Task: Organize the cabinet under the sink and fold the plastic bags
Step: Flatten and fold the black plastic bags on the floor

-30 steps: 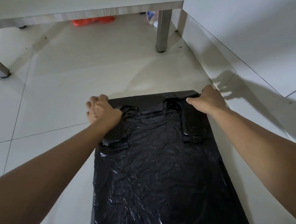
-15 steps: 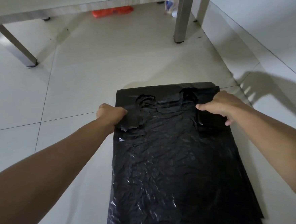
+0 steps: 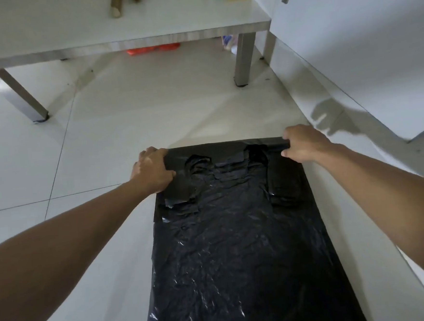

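Note:
A stack of black plastic bags (image 3: 239, 238) lies flat on the white tiled floor, stretching from the near edge of view toward a low table. The handle loops lie at the far end. My left hand (image 3: 152, 170) grips the far left corner of the bags with the thumb on top. At the far right corner, my right hand (image 3: 302, 142) pinches the bag's edge between thumb and fingers. Both forearms reach forward along the two sides of the bags.
A low white table (image 3: 122, 41) on metal legs (image 3: 242, 58) stands just beyond the bags, with bottles and a wooden object on top. An orange item (image 3: 153, 49) lies under it. A white cabinet (image 3: 361, 49) runs along the right side.
Both hands have shifted from the handle area out to the far corners of the bags. The view has tilted up, so more of the table top shows.

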A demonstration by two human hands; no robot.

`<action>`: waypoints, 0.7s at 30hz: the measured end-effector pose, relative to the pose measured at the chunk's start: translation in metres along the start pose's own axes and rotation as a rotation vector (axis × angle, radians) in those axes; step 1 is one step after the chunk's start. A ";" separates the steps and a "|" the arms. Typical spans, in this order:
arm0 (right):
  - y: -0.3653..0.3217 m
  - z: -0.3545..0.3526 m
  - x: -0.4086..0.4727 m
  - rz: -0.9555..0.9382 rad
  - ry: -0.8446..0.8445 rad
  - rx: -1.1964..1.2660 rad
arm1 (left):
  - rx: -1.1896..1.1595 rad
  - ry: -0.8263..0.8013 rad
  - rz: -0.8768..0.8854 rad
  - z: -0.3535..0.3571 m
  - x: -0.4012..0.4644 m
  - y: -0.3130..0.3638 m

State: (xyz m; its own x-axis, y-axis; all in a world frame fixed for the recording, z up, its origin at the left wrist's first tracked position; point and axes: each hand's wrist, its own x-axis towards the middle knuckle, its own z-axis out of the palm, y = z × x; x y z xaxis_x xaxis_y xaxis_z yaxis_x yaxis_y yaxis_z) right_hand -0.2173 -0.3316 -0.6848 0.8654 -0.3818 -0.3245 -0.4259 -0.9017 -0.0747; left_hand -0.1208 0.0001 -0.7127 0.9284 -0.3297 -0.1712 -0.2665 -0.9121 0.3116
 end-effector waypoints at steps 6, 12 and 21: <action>0.001 -0.010 0.041 -0.143 -0.160 -0.003 | 0.203 -0.237 0.153 -0.012 0.051 0.003; -0.001 -0.003 0.058 -0.135 -0.228 -0.069 | 0.301 -0.309 0.176 -0.003 0.069 0.004; 0.005 0.006 0.058 -0.164 -0.198 -0.022 | 0.368 -0.261 0.214 -0.002 0.072 0.004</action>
State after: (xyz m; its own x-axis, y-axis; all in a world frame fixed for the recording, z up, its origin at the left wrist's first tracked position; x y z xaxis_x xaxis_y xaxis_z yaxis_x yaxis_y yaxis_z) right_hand -0.1709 -0.3573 -0.7093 0.8528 -0.1852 -0.4883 -0.2765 -0.9533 -0.1213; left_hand -0.0550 -0.0270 -0.7221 0.7593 -0.5263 -0.3827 -0.5617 -0.8270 0.0229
